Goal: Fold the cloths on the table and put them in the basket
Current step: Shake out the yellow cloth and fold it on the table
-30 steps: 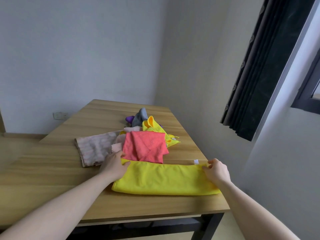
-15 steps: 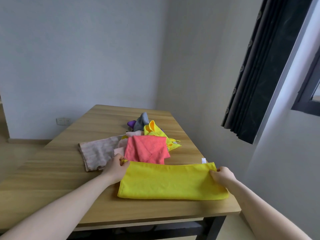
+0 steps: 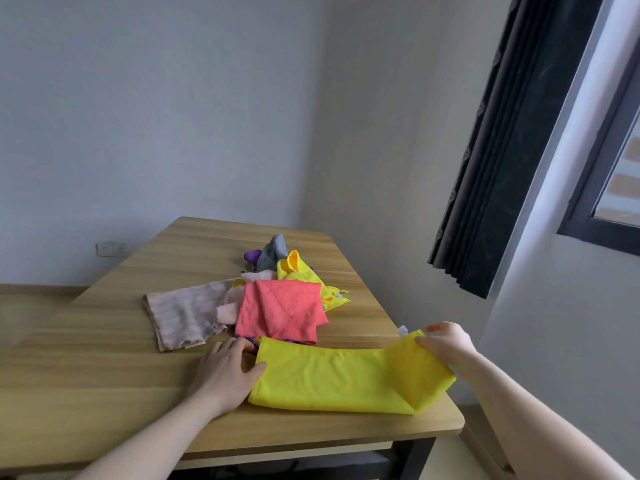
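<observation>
A: Since the earlier frame the right end of the yellow cloth point(image 3: 332, 375) has been lifted off the desk point(image 3: 104, 358) and is being carried over toward the left; a moment before, it was lying flat as a long strip.

B: How are the hands placed?

A: The raised right edge is pinched by the right hand point(image 3: 446, 344), fingers curled around the fabric, at about 4 o'clock on the desk. The left end is held down by the left hand point(image 3: 225, 368), which lies flat with its fingers spread, at about 6 o'clock.

B: And the cloth itself?

A: It is stretched along the near edge of the desk, already doubled lengthwise, with a small white tag point(image 3: 402, 330) showing by the right hand. A second fold, end to end, appears to be under way.

B: What has been done, and what is left?

A: Very little can be counted as finished. A pink cloth point(image 3: 280, 313) lies at the centre, loosely folded at best, touching a beige striped cloth point(image 3: 183, 313) at 9 o'clock. Beyond them, toward 12 o'clock, a heap of yellow, grey and purple cloths point(image 3: 284, 268) is piled unfolded. The basket is not seen anywhere in this view, so it cannot be told whether anything has been placed in it; probably most of the folding and all of the visible cloths' stowing is still to be done.
</observation>
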The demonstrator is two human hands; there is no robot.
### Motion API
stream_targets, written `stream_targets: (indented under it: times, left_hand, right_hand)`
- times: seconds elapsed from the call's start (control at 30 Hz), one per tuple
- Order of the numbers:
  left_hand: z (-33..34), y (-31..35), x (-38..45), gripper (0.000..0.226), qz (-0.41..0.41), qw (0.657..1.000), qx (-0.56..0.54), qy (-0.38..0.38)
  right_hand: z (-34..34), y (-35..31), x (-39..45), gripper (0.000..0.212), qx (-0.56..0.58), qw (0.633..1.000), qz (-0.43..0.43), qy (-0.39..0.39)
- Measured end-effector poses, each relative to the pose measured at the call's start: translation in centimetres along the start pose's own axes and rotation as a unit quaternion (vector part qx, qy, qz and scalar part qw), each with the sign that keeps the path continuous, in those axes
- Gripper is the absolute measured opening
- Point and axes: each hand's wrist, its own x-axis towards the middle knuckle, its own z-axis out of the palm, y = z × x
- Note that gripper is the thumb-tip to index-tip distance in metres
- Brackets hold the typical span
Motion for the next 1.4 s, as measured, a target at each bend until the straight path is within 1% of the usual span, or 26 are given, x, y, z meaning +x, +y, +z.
stream_targets:
  times: [0.1,0.3,0.37,0.5,0.63,0.8,0.93,1.1,1.27,1.33,1.4]
  left_hand:
    - [0.1,0.1,-0.3,0.038,0.018,0.999,0.026,0.0]
    - [-0.2,0.2,-0.4,0.036,0.028,0.999,0.041,0.006]
    - [-0.3,0.3,-0.5,0.036,0.029,0.999,0.041,0.006]
    - [-0.4,0.3,-0.6,0.034,0.036,0.999,0.033,-0.002]
    - [-0.6,0.1,-0.6,0.032,0.037,0.999,0.014,-0.007]
    - [-0.8,-0.1,-0.5,0.027,0.039,0.999,-0.025,-0.007]
    - [-1.1,0.0,-0.4,0.025,0.027,0.999,-0.043,-0.003]
    - [-1.2,0.0,-0.5,0.027,0.027,0.999,-0.043,-0.009]
    - [-1.3,-0.1,-0.5,0.022,0.019,0.998,-0.065,-0.007]
    - [-1.3,0.0,-0.6,0.021,0.01,0.996,-0.087,-0.002]
    - [-1.5,0.2,-0.6,0.026,-0.001,0.994,-0.113,-0.007]
  right_hand:
    - [0.3,-1.5,-0.7,0.035,0.019,1.0,-0.001,-0.011]
    - [1.8,-6.3,-2.6,0.035,0.047,0.995,-0.052,-0.074]
    - [2.7,-8.2,-3.4,0.031,0.061,0.991,-0.067,-0.095]
    - [5.5,-11.6,-4.9,0.027,0.074,0.986,-0.095,-0.116]
    - [8.7,-14.2,-7.3,0.029,0.096,0.977,-0.092,-0.167]
    - [12.6,-15.3,-9.2,0.034,0.103,0.971,-0.095,-0.196]
    - [14.2,-16.0,-10.3,0.035,0.113,0.965,-0.099,-0.214]
    - [15.7,-16.6,-11.2,0.037,0.127,0.96,-0.095,-0.23]
    - [15.5,-16.2,-11.7,0.038,0.155,0.947,-0.088,-0.268]
    - [14.7,-15.4,-11.4,0.033,0.18,0.944,-0.106,-0.254]
    - [13.6,-13.9,-10.8,0.029,0.187,0.953,-0.126,-0.204]
